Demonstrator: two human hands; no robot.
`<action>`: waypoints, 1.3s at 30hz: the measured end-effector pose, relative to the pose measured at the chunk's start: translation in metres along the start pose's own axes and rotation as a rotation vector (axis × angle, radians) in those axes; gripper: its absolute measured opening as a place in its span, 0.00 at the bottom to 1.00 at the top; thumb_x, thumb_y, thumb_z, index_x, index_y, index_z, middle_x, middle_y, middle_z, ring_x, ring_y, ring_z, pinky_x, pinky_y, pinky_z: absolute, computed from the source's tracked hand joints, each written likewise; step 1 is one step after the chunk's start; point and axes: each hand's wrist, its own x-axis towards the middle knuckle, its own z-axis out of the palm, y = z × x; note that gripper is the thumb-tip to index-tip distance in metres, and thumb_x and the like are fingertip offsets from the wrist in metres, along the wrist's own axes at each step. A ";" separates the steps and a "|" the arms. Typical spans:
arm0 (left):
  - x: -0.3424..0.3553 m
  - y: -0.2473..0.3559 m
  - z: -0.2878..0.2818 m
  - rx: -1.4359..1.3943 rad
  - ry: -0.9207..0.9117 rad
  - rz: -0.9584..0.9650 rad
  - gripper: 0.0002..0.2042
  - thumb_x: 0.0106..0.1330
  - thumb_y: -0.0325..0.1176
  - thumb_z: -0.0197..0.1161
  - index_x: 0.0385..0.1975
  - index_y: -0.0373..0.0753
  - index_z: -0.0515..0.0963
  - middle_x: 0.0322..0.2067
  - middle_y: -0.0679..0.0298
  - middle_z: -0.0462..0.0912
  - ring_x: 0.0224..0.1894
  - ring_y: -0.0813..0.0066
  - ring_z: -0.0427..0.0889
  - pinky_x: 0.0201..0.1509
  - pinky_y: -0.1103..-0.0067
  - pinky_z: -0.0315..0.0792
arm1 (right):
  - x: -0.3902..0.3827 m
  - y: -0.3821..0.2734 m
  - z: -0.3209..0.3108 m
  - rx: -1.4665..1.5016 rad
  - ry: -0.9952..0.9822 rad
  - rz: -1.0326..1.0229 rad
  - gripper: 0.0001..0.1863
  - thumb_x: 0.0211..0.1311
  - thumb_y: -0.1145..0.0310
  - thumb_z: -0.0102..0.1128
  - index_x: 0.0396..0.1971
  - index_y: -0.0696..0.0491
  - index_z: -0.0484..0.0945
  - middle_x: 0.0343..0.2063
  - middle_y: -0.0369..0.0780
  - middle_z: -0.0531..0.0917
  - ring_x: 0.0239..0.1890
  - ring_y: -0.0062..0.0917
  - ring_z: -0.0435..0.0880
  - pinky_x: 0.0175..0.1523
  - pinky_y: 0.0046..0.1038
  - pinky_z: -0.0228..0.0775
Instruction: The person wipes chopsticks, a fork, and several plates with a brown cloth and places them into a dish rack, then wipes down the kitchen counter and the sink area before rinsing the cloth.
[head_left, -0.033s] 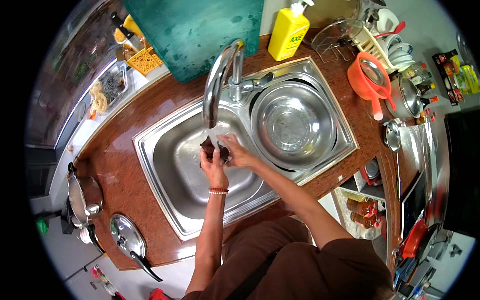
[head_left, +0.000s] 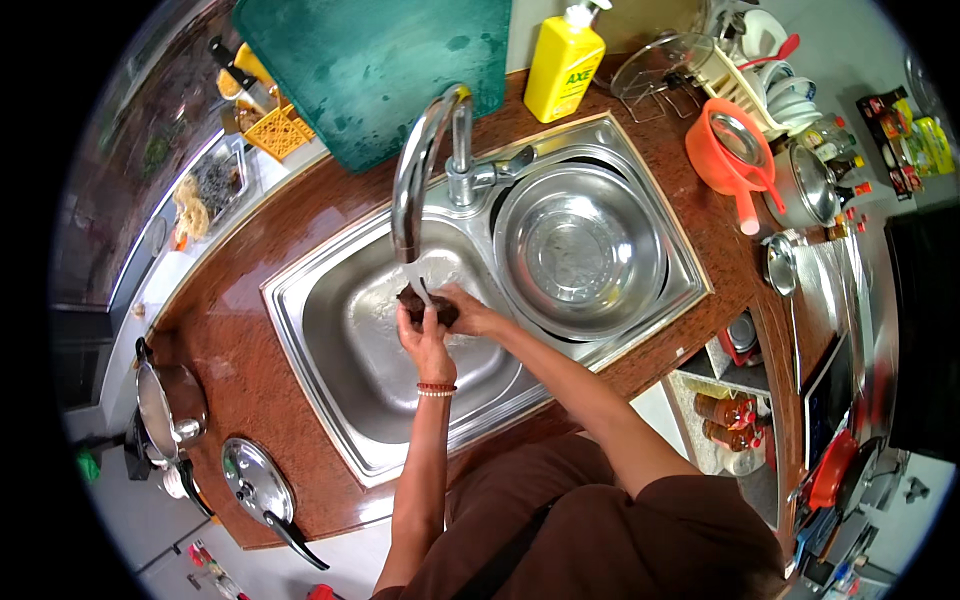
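Over the left sink basin (head_left: 345, 375), both my hands are wrapped round a dark brown, lumpy piece (head_left: 443, 312) whose exact kind I cannot make out. My left hand (head_left: 425, 338), with red and white bead bracelets at its wrist, grips it from the near left side. On the other side, the fingers of my right hand (head_left: 472, 309) close on it and partly cover it. Water runs from the curved chrome faucet (head_left: 408, 185) directly onto the piece and my fingers. A large steel bowl (head_left: 580, 245) sits in the right basin.
Behind the sink stand a green cutting board (head_left: 375, 80) and a yellow pump bottle (head_left: 565, 70). An orange colander (head_left: 715, 165) and a lidded pot (head_left: 805, 185) are at right. At left are a pressure cooker (head_left: 172, 400) and its lid (head_left: 258, 478).
My right hand has drawn in closer around the brown piece, its fingers less spread. The whole view has shifted slightly.
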 end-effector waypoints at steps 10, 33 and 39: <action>0.008 -0.015 -0.056 -0.126 0.131 -0.565 0.37 0.61 0.46 0.58 0.60 0.39 0.42 0.56 0.44 0.56 0.50 0.44 0.71 0.51 0.61 0.72 | -0.001 -0.026 -0.019 -0.012 0.404 0.174 0.12 0.40 0.78 0.53 0.30 0.55 0.72 0.26 0.46 0.78 0.31 0.41 0.78 0.37 0.36 0.68; 0.038 -0.008 -0.023 -0.258 -0.499 -0.940 0.36 0.54 0.72 0.42 0.51 0.48 0.68 0.41 0.66 0.77 0.41 0.69 0.75 0.50 0.58 0.67 | -0.006 -0.061 -0.066 0.249 0.224 -0.144 0.11 0.40 0.84 0.45 0.24 0.57 0.75 0.26 0.38 0.74 0.26 0.25 0.75 0.28 0.26 0.69; 0.026 0.000 -0.037 -0.290 -0.732 -0.847 0.20 0.50 0.35 0.66 0.43 0.41 0.70 0.41 0.58 0.75 0.46 0.64 0.74 0.46 0.65 0.73 | 0.000 -0.053 -0.079 0.269 0.197 0.264 0.18 0.42 0.84 0.49 0.35 0.54 0.78 0.38 0.37 0.77 0.39 0.22 0.76 0.40 0.24 0.71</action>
